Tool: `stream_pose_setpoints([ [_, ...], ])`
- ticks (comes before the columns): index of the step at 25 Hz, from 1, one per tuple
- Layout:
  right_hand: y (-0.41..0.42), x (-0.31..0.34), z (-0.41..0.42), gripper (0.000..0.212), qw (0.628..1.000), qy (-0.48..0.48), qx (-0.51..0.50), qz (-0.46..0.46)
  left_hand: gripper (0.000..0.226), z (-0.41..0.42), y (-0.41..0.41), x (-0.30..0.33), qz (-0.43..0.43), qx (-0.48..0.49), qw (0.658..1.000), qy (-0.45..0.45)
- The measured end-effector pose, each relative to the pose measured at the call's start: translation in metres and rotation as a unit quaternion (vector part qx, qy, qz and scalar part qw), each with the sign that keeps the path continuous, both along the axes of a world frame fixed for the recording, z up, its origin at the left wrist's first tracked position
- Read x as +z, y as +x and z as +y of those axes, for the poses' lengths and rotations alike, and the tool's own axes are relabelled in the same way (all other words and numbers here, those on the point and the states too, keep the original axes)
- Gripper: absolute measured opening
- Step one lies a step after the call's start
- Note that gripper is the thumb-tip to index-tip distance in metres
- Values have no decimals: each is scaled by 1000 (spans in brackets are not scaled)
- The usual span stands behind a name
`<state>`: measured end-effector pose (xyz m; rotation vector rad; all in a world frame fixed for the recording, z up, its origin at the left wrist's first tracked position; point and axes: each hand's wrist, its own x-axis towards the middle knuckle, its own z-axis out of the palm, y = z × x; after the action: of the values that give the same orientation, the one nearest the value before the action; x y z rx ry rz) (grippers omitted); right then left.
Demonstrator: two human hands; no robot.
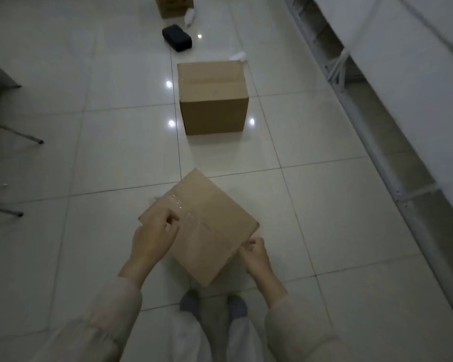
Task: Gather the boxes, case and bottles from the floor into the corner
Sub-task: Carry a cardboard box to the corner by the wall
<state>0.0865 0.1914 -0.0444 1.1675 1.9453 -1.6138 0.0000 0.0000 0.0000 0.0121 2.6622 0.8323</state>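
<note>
Nearest box [204,226] sits just ahead of the person's feet, turned cornerwise. Left hand [153,237] curls at its left corner; right hand [254,253] pinches the right edge. Recommend flat palms on opposite sides, lifting level. Second box [213,100], case [177,37] lie farther along the floor [324,218].

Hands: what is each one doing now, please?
Left hand: gripping the near box.
Right hand: gripping the same box's corner.

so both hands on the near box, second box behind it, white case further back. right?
Not quite: the case is black, not white, as the head view shows. Both the left hand and right hand are on the near box, with the second box behind it.
</note>
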Motion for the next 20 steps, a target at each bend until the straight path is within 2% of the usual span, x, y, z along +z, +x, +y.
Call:
stream_pose_setpoints([
  [2, -12, -50, -7, 24, 998, -21, -61, -13, 19, 1, -17, -48, 6, 6, 999, -36],
  [7, -39, -169, -31, 51, 977, -56, -180, -102, 39, -1, -59, -185, -14, -12, 997, -72],
  [10, -54, -227, -50, 65, 958, -39, -254, -129, 56, -2, -87, -244, -9, -26, 993, -114],
  [13, -64, -257, -65, 79, 931, -13, -322, -169, 84, -10, -117, -280, -8, -31, 990, -138],
  [17, -62, -283, -63, 69, 918, -7, -367, -153, 115, -32, -161, -306, -70, 17, 985, -159],
  [20, -64, -289, -56, 62, 913, -8, -376, -161, 110, -49, -183, -316, -136, 22, 980, -147],
])
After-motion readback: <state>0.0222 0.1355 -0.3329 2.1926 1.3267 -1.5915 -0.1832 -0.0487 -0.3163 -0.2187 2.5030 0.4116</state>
